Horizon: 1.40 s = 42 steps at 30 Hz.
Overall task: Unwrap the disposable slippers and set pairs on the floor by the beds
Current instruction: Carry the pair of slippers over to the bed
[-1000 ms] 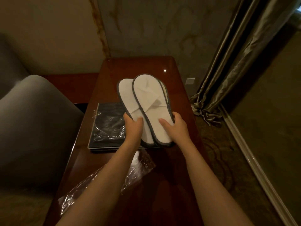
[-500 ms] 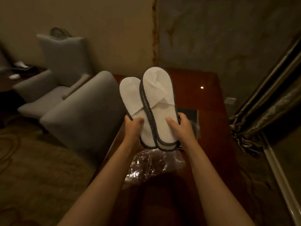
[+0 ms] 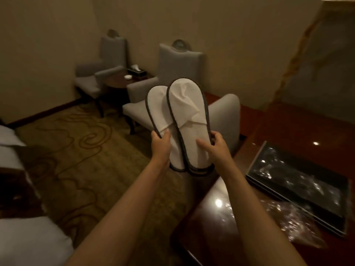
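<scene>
— The left hand [image 3: 160, 145] pinches the rear slipper [image 3: 156, 108] at its left edge. The thumb is on top and the fingers are tucked behind, where I can't see them.
— And the other?
— The right hand [image 3: 216, 148] grips the front slipper [image 3: 189, 116], thumb laid flat on the insole, fingers curled round the right rim. Only their tips show.
— Where are the slippers?
— Up in the air at arm's length, toes pointing up and away, in front of the grey chair [image 3: 227, 112] that stands beside the table [image 3: 288, 129]. The front one overlaps the rear one, touching it, and covers its right side and most of its heel.
— What do they look like?
— White, thin and flat, each edged with dark grey binding. The front one's toe band lies creased and folded against the insole. The undersides face away, so I can't speak to those.
— Anything on the table?
— A black tray [image 3: 299, 189] with something under shiny plastic, too blurred to make out. Just beside it is a crumpled clear wrapper [image 3: 295, 227], its outline hard to trace in the glare.
— And the bed?
— White bedding [image 3: 28, 244] at the lower left, mostly cut off, next to the patterned carpet [image 3: 80, 150].
</scene>
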{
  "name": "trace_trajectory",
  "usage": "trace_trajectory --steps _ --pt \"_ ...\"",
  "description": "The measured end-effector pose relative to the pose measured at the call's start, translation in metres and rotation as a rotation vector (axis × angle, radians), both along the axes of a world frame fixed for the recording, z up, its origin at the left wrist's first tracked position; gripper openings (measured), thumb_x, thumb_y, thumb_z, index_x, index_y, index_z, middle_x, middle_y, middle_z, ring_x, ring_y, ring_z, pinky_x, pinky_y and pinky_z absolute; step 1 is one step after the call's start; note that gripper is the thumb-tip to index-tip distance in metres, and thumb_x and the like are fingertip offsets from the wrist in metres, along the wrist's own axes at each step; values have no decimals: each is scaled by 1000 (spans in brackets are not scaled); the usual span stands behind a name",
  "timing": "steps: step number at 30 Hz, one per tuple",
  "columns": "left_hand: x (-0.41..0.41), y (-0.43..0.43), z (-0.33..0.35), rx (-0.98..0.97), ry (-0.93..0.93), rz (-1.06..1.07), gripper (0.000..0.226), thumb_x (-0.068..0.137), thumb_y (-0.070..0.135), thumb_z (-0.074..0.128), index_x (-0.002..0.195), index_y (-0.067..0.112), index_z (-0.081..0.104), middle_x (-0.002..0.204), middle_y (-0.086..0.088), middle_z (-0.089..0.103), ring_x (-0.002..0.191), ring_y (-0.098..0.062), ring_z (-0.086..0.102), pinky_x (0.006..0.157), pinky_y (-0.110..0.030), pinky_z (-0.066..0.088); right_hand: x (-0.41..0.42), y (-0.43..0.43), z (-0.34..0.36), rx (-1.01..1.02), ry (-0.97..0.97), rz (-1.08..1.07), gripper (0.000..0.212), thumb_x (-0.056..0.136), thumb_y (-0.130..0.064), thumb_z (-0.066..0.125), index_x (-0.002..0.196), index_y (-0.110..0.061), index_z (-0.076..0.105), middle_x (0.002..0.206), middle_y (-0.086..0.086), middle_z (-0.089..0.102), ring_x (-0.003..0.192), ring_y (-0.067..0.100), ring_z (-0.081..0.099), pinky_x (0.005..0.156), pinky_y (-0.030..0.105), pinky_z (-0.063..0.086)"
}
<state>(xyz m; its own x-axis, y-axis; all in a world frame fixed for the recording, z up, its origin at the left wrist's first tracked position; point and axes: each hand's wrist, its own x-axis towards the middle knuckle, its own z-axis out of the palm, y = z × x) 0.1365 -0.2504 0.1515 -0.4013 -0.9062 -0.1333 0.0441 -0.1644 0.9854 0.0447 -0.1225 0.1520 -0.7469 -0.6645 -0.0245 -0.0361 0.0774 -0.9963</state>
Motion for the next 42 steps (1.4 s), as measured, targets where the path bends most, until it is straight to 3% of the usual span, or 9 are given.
trace_trajectory --steps 5,9,15,17,21,25,32,37,42 --pt "67 -101 -7 7 -3 53 65 93 28 51 146 7 19 148 -17 37 131 -33 43 105 -50 42 47 -107 1 99 -47 127 49 84 -34 63 126 -19 42 121 0 50 106 20 52 68 27 46" --pt "123 -181 -16 9 -26 112 72 91 31 56 147 7 19 149 -15 36 133 -33 41 106 -51 41 85 -191 -9 61 -47 169 53 83 -30 65 129 -26 40 111 -10 48 97 12 51 70 27 45" --pt "207 -281 -39 45 -58 283 54 92 17 54 140 3 33 139 -19 48 121 -33 52 97 -41 47 131 -297 -32 68 -140 240 67 81 -27 67 139 -24 34 141 2 43 119 22 47 97 43 43" --pt "231 -310 -46 61 -61 323 53 93 16 53 140 4 33 139 -17 48 119 -29 52 94 -38 47 138 -330 -37 109 -140 275 68 81 -27 67 140 -25 33 144 2 39 115 17 44 94 38 41" --pt "263 -365 -70 138 -49 393 63 92 20 54 147 9 24 147 -13 40 131 -31 43 108 -48 40 142 -400 -54 185 -132 362 66 83 -26 65 141 -26 32 146 3 38 109 15 42 86 35 37" --pt "273 -423 -96 200 -55 461 64 92 24 55 147 13 24 149 -11 37 133 -32 40 109 -49 38 142 -481 -81 256 -145 450 66 84 -27 63 141 -29 31 146 4 37 121 24 43 85 38 38" --pt "269 -548 -124 222 -38 585 43 92 18 55 134 14 46 131 -8 56 117 -28 55 97 -42 48 129 -647 -115 338 -161 590 64 85 -26 63 141 -27 31 143 6 40 118 26 45 91 41 41" --pt "280 -619 -134 288 3 699 35 93 18 54 128 18 50 113 0 61 94 -16 60 73 -30 51 138 -755 -127 380 -156 717 58 85 -22 62 137 -26 36 136 5 47 109 24 50 83 37 44" --pt "289 -700 -151 330 31 778 38 93 16 55 130 19 50 100 9 61 88 -9 59 70 -28 51 156 -860 -150 431 -172 829 61 83 -22 65 137 -26 38 134 5 51 111 26 54 90 41 49"
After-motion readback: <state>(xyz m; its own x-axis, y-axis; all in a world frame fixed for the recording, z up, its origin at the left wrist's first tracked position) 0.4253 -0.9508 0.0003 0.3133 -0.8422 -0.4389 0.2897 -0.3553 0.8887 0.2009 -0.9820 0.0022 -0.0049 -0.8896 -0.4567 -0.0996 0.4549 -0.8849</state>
